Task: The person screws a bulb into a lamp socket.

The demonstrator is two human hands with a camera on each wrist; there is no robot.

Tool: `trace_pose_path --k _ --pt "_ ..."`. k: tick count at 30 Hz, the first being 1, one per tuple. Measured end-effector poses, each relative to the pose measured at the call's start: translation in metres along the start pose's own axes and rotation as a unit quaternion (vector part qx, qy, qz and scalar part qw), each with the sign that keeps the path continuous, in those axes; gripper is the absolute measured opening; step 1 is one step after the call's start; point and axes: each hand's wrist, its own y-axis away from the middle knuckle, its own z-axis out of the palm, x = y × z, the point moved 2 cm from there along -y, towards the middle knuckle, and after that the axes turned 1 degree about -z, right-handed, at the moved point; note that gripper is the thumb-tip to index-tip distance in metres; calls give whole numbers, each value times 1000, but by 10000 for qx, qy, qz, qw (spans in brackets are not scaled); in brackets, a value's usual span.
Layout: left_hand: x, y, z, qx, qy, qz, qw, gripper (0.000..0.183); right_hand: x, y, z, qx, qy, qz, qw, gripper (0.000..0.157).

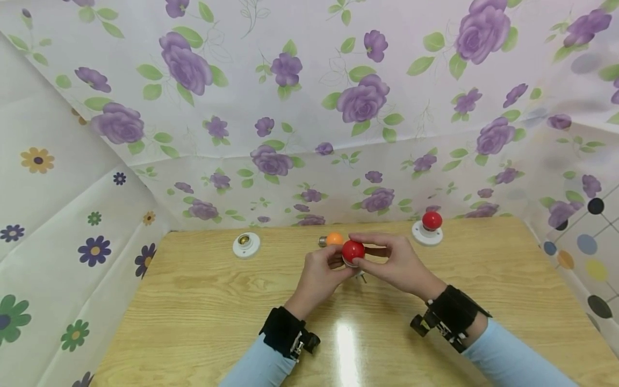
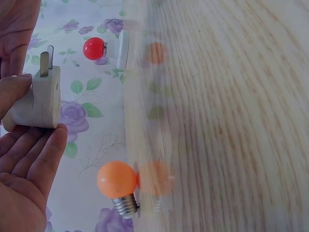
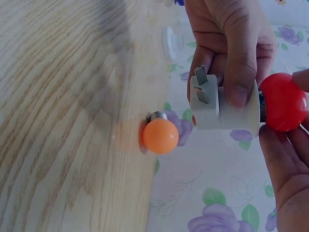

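My left hand [image 1: 319, 274] grips a white plug-in lamp socket [image 3: 227, 108] with two flat metal prongs, thumb across its side. A red bulb [image 1: 353, 251] sits at the socket's mouth, with a bit of its metal base showing in the right wrist view. The fingers and thumb of my right hand [image 1: 394, 263] pinch the red bulb from the other side. Both hands are raised over the wooden table. Just behind them an orange bulb [image 1: 335, 239] lies on its side, its screw base [image 2: 126, 207] bare.
A round white lamp holder [image 1: 246, 245] stands at the back left of the table [image 1: 193, 322]. At the back right, another white holder [image 1: 427, 236] carries a second red bulb [image 1: 432, 220]. A flower-printed sheet [image 1: 309, 161] rises along the table's back edge.
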Motion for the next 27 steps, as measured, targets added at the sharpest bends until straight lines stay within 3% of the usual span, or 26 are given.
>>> trace_pose_path --k 9,27 --pt "0 1 -1 -28 -39 -225 9997 34 6 2 0 192 -294 77 9994 43" --pt "1 0 0 -27 -25 -148 9999 37 6 1 -3 -52 57 -21 10000 46"
